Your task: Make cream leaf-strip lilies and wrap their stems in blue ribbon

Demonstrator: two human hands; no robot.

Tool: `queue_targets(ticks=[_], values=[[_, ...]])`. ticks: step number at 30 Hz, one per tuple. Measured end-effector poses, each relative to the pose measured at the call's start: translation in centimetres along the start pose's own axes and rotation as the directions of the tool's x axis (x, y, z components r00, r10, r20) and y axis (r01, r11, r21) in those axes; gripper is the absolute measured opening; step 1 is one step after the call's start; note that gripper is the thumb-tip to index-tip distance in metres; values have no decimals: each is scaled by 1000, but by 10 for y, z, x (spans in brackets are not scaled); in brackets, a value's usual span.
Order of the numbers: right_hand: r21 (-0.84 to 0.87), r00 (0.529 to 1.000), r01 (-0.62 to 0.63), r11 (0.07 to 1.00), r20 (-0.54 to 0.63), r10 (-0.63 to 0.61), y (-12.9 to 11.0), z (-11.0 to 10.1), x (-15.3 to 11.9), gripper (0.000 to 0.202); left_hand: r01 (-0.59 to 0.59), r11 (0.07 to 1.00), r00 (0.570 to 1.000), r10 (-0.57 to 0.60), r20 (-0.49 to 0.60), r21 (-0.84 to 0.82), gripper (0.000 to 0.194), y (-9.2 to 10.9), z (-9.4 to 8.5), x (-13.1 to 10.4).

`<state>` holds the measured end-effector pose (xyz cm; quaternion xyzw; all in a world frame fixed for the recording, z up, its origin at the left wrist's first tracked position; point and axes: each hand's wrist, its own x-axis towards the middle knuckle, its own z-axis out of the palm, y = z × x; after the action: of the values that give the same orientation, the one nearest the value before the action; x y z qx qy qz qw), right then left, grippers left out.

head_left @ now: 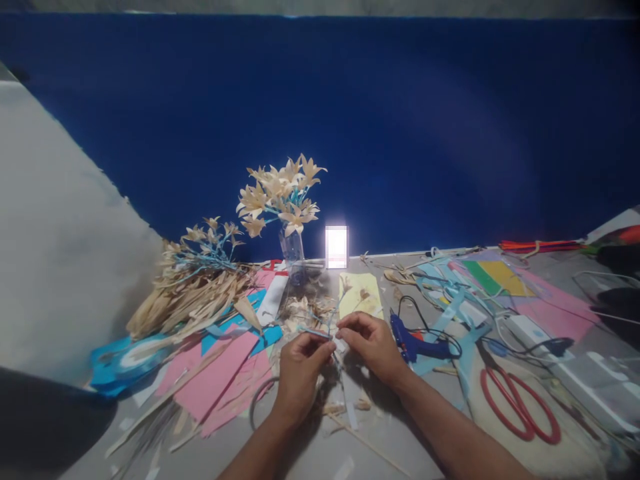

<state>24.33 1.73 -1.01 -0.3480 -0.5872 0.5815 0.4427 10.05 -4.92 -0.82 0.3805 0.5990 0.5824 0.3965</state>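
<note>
My left hand (303,373) is closed in a pinch on a thin pale-blue stem (316,333) at the lower middle of the view. Just to its right, my right hand (373,347) is pinched too, with its fingertips at a small whitish piece too small to make out. The fingertips of both hands nearly meet. Behind them lies a yellow card (373,288) with small dried flowers on it. A pale strip (349,400) hangs or lies below the fingers. A blue glue gun (417,343) rests right of my right hand.
Cream flowers (283,190) stand in a clear vase (293,248) at the back. Dried husks (185,303) and pink paper (220,383) lie left. Red-handled scissors (520,407), a white power strip (570,373), cords and coloured sheets (500,278) lie right. A blue wall rises behind.
</note>
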Motion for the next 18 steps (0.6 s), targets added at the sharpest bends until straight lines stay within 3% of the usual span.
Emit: queue_targets(ticks=[6,14,18], values=[[23,999,-29,999,-18,29,0,2,-1,20,74,997,997,-74,-2,-32,14,-5,0,2],[-42,997,63,997,-51,-65,4,4,-4,13,156,977,985,-164,-43,-145,21,-7,5,2],[-47,995,66,997,-73,-69,10,3,-4,16,168,977,986,-168,11,-131,18,-8,8,3]])
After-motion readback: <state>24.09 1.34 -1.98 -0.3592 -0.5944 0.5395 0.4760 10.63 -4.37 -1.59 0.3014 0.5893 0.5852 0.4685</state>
